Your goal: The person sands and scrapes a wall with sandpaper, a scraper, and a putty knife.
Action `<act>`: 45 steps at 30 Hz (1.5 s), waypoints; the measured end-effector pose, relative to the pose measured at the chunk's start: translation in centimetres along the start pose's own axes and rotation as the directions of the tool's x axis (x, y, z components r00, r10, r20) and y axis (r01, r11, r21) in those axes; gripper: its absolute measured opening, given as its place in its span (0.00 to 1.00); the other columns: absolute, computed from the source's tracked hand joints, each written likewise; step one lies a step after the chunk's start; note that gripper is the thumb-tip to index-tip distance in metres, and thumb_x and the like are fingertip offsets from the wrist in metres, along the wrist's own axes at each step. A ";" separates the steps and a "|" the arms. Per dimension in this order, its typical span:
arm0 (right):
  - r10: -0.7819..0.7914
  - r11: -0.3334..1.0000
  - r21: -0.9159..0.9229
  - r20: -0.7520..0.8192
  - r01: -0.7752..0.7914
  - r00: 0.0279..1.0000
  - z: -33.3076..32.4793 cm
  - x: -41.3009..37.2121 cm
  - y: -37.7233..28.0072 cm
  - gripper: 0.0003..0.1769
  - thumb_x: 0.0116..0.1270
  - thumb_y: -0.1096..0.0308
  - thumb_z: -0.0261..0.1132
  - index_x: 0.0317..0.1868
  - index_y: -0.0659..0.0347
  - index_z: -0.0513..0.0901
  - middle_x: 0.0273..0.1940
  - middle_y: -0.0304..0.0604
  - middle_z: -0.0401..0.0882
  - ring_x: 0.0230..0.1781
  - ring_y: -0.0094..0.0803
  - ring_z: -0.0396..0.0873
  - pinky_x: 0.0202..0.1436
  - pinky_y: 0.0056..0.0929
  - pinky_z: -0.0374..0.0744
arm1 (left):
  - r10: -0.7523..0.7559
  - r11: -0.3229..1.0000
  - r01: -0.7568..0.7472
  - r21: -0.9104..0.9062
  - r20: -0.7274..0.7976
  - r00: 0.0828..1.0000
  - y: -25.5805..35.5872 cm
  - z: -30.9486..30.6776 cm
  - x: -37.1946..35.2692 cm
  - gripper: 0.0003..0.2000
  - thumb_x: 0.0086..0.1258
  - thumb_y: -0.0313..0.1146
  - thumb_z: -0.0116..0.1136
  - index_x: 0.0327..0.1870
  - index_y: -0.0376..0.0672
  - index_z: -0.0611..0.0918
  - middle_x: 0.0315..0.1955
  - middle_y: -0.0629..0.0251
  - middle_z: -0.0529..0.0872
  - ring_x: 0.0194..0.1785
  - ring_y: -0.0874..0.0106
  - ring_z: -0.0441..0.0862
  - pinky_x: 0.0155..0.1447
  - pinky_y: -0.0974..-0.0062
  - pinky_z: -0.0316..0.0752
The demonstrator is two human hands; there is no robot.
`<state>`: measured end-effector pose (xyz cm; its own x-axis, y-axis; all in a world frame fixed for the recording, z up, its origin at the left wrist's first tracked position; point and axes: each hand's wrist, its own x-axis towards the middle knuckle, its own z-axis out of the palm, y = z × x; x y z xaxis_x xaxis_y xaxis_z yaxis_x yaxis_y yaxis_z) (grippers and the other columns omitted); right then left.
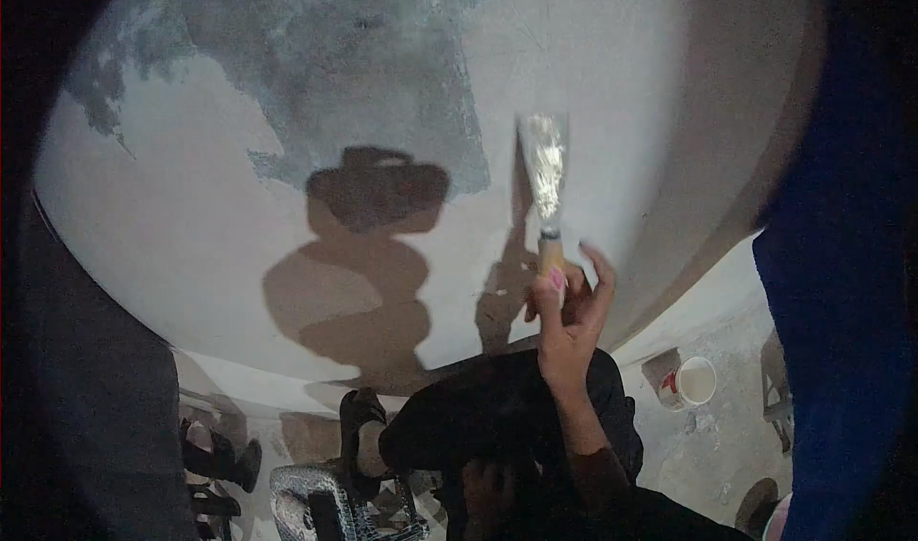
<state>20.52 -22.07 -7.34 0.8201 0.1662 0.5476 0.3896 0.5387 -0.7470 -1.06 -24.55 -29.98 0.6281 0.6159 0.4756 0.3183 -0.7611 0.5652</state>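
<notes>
My right hand (571, 312) is closed round the wooden handle of a putty knife (546, 168), its index finger raised away from the handle. The wide metal blade points up, close to a pale wall (612, 111); whether it touches cannot be made out. Left of the blade, a grey patch (373, 82) covers part of the wall, with shadows of a head and a hand below it. My left hand (489, 484) is low in the view near my dark-clothed legs, dim, its fingers too unclear to read.
A white bucket (696, 381) stands on the stained floor at the right. Part of another container (782, 520) shows at the lower right edge. A speckled object (296, 503) and a shoe (361, 417) are at the lower left. Further left is a dark shoe (244, 465).
</notes>
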 end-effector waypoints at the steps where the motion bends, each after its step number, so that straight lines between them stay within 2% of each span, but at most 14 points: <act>1: 0.097 0.994 0.055 -0.073 -0.093 0.993 -0.6 -0.7 1.3 0.18 0.68 0.67 0.55 0.55 0.63 0.65 0.40 0.46 0.73 0.33 0.21 0.73 0.32 0.18 0.76 | -0.039 0.999 0.038 0.012 0.072 0.997 0.1 -0.2 0.2 0.10 0.55 0.35 0.61 0.34 0.40 0.77 0.32 0.49 0.74 0.38 0.51 0.72 0.42 0.56 0.69; 4: 0.291 0.941 0.150 0.091 -0.302 0.952 -1.5 -0.9 4.6 0.15 0.69 0.61 0.54 0.50 0.61 0.68 0.32 0.44 0.77 0.18 0.19 0.69 0.18 0.18 0.71 | -0.084 0.995 0.091 -0.036 0.160 0.983 1.0 -1.0 0.9 0.10 0.55 0.34 0.61 0.34 0.39 0.77 0.34 0.48 0.74 0.39 0.51 0.72 0.44 0.56 0.68; 11: 0.128 0.989 -0.075 -0.022 -0.130 0.991 -1.1 -0.5 1.0 0.19 0.69 0.54 0.53 0.44 0.64 0.75 0.18 0.29 0.66 0.12 0.12 0.59 0.12 0.14 0.57 | 0.019 0.999 -0.016 -0.040 0.088 0.996 -0.3 0.5 0.1 0.10 0.53 0.32 0.61 0.35 0.40 0.77 0.34 0.50 0.74 0.37 0.53 0.70 0.41 0.55 0.67; 18: 0.131 0.990 -0.073 0.118 -0.123 0.984 0.7 3.9 -7.1 0.17 0.68 0.60 0.56 0.46 0.66 0.76 0.22 0.30 0.67 0.20 0.14 0.63 0.22 0.17 0.65 | 0.170 0.978 -0.187 0.095 0.160 0.972 -0.6 0.1 -0.9 0.09 0.53 0.31 0.60 0.34 0.40 0.77 0.35 0.49 0.72 0.37 0.51 0.71 0.40 0.54 0.69; 21: 0.134 0.984 -0.131 0.106 -0.120 0.985 -0.6 2.2 -5.2 0.17 0.69 0.59 0.54 0.46 0.66 0.77 0.21 0.30 0.66 0.20 0.14 0.61 0.21 0.18 0.62 | -0.081 0.997 0.081 0.007 0.198 0.977 0.6 -0.9 0.4 0.10 0.53 0.32 0.61 0.35 0.40 0.77 0.37 0.49 0.72 0.37 0.50 0.71 0.38 0.55 0.69; 23: 0.178 0.959 -0.233 0.052 -0.162 0.983 -1.5 -0.2 -1.4 0.18 0.70 0.59 0.52 0.45 0.67 0.77 0.20 0.31 0.66 0.21 0.15 0.61 0.21 0.20 0.61 | 0.379 0.914 -0.381 0.138 0.044 0.924 0.6 -1.3 0.9 0.11 0.52 0.33 0.61 0.35 0.39 0.77 0.37 0.49 0.72 0.38 0.49 0.72 0.39 0.55 0.70; 27: 0.113 0.977 -0.193 0.127 -0.087 0.985 -1.3 -1.9 2.9 0.24 0.71 0.53 0.47 0.46 0.68 0.77 0.16 0.24 0.58 0.13 0.13 0.54 0.16 0.18 0.54 | 0.323 0.899 -0.352 0.261 0.150 0.935 1.7 -1.7 0.9 0.12 0.52 0.34 0.62 0.34 0.38 0.77 0.36 0.48 0.73 0.40 0.49 0.72 0.39 0.56 0.70; 29: 0.158 0.979 -0.146 0.126 -0.139 0.979 -1.3 -0.8 1.4 0.22 0.70 0.55 0.49 0.45 0.67 0.78 0.19 0.29 0.64 0.19 0.15 0.59 0.21 0.20 0.60 | -0.134 0.990 0.139 -0.007 0.224 0.965 0.8 -0.4 0.3 0.11 0.53 0.31 0.62 0.35 0.38 0.77 0.39 0.48 0.73 0.44 0.50 0.71 0.45 0.54 0.68; 30: 0.213 0.974 -0.112 0.142 -0.198 0.967 -1.2 0.0 0.2 0.20 0.70 0.56 0.52 0.43 0.67 0.78 0.22 0.33 0.69 0.25 0.17 0.65 0.26 0.22 0.66 | -0.130 0.991 0.135 -0.009 0.222 0.966 1.3 -0.6 0.8 0.11 0.53 0.31 0.62 0.35 0.38 0.77 0.39 0.48 0.73 0.44 0.50 0.71 0.45 0.54 0.68; 34: 0.198 0.974 -0.125 0.062 -0.189 0.978 -1.2 5.3 -6.7 0.18 0.66 0.56 0.59 0.43 0.65 0.78 0.22 0.33 0.70 0.24 0.16 0.64 0.28 0.20 0.67 | -0.158 0.987 0.160 0.003 0.187 0.970 2.1 -1.2 1.2 0.08 0.54 0.33 0.61 0.30 0.39 0.78 0.32 0.50 0.74 0.38 0.53 0.72 0.41 0.57 0.68; 36: -0.121 0.971 -0.225 -0.154 0.085 0.981 -2.6 7.1 -7.0 0.16 0.64 0.58 0.62 0.41 0.63 0.78 0.22 0.31 0.70 0.19 0.14 0.62 0.24 0.17 0.65 | -0.115 0.993 0.118 -0.002 0.215 0.970 2.3 -1.1 1.4 0.08 0.54 0.33 0.60 0.30 0.39 0.78 0.32 0.51 0.74 0.37 0.53 0.71 0.42 0.57 0.68; 38: -0.203 0.979 -0.083 -0.268 0.187 0.942 -4.5 7.7 -7.9 0.14 0.64 0.57 0.61 0.40 0.61 0.76 0.19 0.27 0.66 0.13 0.11 0.56 0.12 0.16 0.56 | -0.052 0.999 0.050 0.019 0.154 0.987 2.3 -1.6 1.8 0.09 0.54 0.30 0.60 0.34 0.39 0.78 0.37 0.49 0.74 0.43 0.52 0.71 0.46 0.55 0.66; 41: -0.235 0.949 0.113 -0.367 0.294 0.900 -8.6 9.7 -7.5 0.13 0.66 0.58 0.59 0.40 0.60 0.76 0.21 0.29 0.67 0.18 0.12 0.60 0.17 0.15 0.60 | -0.083 0.996 0.084 0.005 0.192 0.978 1.1 -0.8 1.0 0.10 0.53 0.31 0.61 0.35 0.39 0.79 0.37 0.49 0.74 0.44 0.51 0.71 0.48 0.54 0.66; 45: -0.130 0.990 -0.011 -0.503 0.144 0.854 -10.0 9.3 -5.3 0.16 0.66 0.57 0.59 0.42 0.63 0.75 0.24 0.35 0.73 0.15 0.17 0.64 0.15 0.17 0.62 | -0.106 0.994 0.099 0.046 0.187 0.977 1.4 -0.6 1.1 0.11 0.53 0.34 0.63 0.34 0.39 0.79 0.37 0.49 0.74 0.45 0.50 0.71 0.48 0.53 0.66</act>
<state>30.26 -31.70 -2.07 0.8610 -0.3433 0.3753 0.5082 0.5479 -0.6645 -0.33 -24.77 -28.27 0.7126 0.6440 0.2784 0.4115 -0.7050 0.5777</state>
